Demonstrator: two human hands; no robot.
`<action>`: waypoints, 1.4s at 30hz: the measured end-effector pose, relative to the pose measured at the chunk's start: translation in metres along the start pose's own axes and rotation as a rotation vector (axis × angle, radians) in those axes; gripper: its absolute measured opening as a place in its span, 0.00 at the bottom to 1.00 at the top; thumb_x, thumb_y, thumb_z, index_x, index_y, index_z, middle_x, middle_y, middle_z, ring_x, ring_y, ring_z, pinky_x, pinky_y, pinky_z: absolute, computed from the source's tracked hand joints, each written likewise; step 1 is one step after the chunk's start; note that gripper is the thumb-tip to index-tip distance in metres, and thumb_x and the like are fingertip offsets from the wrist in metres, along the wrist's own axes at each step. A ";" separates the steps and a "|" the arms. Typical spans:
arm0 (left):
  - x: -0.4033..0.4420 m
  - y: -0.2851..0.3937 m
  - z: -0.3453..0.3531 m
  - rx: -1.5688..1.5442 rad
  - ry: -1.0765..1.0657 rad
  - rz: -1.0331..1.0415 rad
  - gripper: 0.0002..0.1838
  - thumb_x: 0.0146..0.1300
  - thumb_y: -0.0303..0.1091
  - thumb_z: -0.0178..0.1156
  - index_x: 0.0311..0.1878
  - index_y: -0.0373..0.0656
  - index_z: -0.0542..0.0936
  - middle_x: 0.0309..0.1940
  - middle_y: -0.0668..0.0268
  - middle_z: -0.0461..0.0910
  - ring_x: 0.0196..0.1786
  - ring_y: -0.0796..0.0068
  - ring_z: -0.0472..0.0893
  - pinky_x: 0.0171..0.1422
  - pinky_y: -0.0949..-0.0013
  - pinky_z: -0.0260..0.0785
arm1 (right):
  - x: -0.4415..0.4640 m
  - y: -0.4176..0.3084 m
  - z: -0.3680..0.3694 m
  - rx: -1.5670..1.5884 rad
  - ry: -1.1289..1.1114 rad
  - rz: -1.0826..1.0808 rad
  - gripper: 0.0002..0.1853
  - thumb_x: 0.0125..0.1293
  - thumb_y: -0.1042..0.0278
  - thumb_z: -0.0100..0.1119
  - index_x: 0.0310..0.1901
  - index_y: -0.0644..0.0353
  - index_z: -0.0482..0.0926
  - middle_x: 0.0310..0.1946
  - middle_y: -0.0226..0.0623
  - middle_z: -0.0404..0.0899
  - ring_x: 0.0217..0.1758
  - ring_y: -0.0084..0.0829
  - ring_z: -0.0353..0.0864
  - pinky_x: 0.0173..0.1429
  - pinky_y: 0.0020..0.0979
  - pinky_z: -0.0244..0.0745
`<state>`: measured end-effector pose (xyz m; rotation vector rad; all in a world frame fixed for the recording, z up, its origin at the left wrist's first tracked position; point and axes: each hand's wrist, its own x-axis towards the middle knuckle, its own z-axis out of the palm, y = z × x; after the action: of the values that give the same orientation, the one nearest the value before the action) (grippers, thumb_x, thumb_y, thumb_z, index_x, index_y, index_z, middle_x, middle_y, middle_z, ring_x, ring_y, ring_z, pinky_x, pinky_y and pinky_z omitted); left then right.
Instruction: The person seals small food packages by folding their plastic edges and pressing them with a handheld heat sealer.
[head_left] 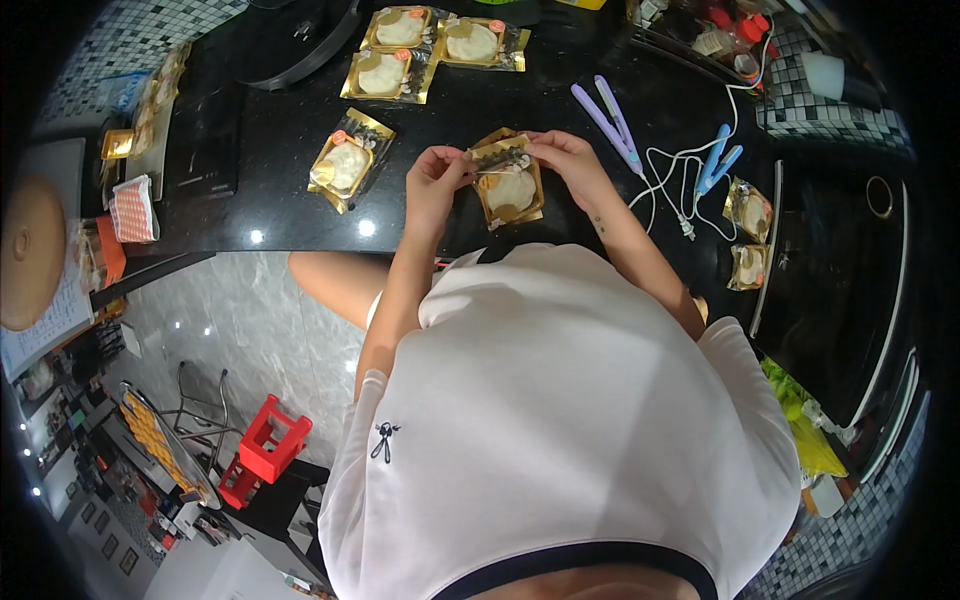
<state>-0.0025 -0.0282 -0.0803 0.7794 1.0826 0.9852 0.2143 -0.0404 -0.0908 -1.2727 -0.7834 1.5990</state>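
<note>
In front of my body, both hands pinch the upper edge of a clear and gold packet (510,190) with a round white pastry in a gold tray inside. My left hand (436,180) grips the packet's upper left corner between thumb and fingers. Its upper right corner is in the closed fingers of my right hand (568,158). The packet's top strip looks folded or crumpled between them. To the left lies a similar pastry packet (345,165), tilted on the black counter (270,180). Several more packets (385,75) are grouped at the far side.
Right of my hands lie a purple hair straightener (612,125) and a blue one (716,162) with a tangled white cord (680,160). Two small packets (748,240) sit by the right edge. A black pan (300,50) stands at the far left. Red stools (272,440) are on the floor.
</note>
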 end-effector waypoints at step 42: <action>-0.031 0.004 0.005 0.355 -0.333 0.123 0.11 0.66 0.26 0.55 0.49 0.32 0.79 0.48 0.61 0.77 0.53 0.75 0.75 0.56 0.76 0.68 | -0.050 0.016 -0.017 -0.072 -0.040 -0.125 0.08 0.64 0.72 0.60 0.43 0.64 0.78 0.39 0.32 0.81 0.45 0.21 0.78 0.53 0.22 0.72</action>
<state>-0.0033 -0.0556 -0.0643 1.2641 0.9347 0.7367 0.2285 -0.0937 -0.0904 -1.2214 -0.9347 1.5111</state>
